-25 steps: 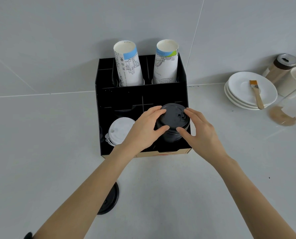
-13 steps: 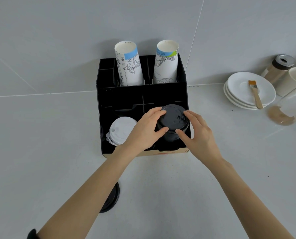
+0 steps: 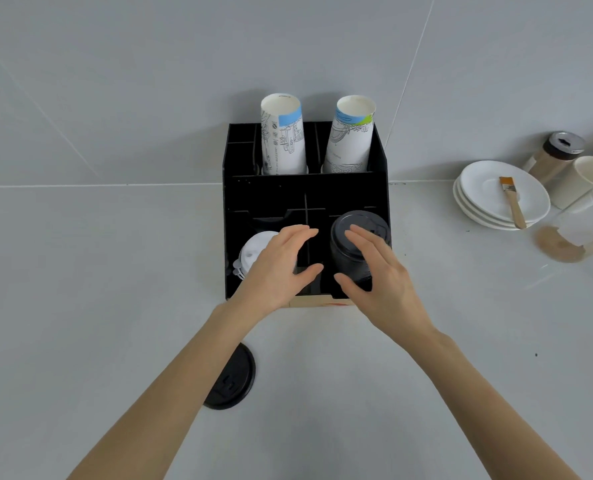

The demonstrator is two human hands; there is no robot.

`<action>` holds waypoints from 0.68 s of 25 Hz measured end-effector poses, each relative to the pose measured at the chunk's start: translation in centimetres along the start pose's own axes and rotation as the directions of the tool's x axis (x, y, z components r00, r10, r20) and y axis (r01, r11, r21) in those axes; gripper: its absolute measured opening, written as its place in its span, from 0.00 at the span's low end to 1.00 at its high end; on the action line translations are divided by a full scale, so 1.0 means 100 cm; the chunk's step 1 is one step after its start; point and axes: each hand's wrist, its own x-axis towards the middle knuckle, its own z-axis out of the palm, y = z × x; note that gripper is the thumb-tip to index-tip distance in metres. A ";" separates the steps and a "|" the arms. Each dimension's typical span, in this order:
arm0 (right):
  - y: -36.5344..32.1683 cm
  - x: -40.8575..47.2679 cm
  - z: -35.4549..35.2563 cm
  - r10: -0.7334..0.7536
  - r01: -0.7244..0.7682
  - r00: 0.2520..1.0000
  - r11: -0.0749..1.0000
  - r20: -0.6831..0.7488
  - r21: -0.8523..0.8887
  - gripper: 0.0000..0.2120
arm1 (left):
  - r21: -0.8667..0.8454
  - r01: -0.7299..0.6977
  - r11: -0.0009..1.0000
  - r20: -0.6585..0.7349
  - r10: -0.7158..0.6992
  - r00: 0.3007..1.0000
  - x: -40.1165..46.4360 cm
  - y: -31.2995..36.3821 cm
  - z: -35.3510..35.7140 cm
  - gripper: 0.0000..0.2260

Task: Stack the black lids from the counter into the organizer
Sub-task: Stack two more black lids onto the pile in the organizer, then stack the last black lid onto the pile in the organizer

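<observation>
Where fingers point(image 3: 357, 237) rest: black lids point(image 3: 352, 251).

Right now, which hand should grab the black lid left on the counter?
Left. The left hand is open and free, and the loose lid lies beside its forearm; the right hand is at the lid stack.

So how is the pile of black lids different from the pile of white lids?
The black lid stack fills the organizer's front right slot; the white lid stack fills the front left. The black stack rises taller than the white one. The right hand overlaps the black stack, the left hand the white. Both are round cup lids.
</observation>
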 end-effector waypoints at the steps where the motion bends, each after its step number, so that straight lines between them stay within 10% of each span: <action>1: -0.005 -0.003 0.005 -0.011 0.011 1.000 1.000 0.022 0.004 0.26 | -0.012 0.020 1.000 -0.019 -0.020 1.000 -0.008 -0.004 -0.004 0.22; 17: -0.041 -0.064 0.104 -0.058 0.066 0.907 0.998 0.416 -0.005 0.28 | -0.003 0.308 0.952 0.000 -0.308 0.952 -0.141 -0.083 -0.034 0.24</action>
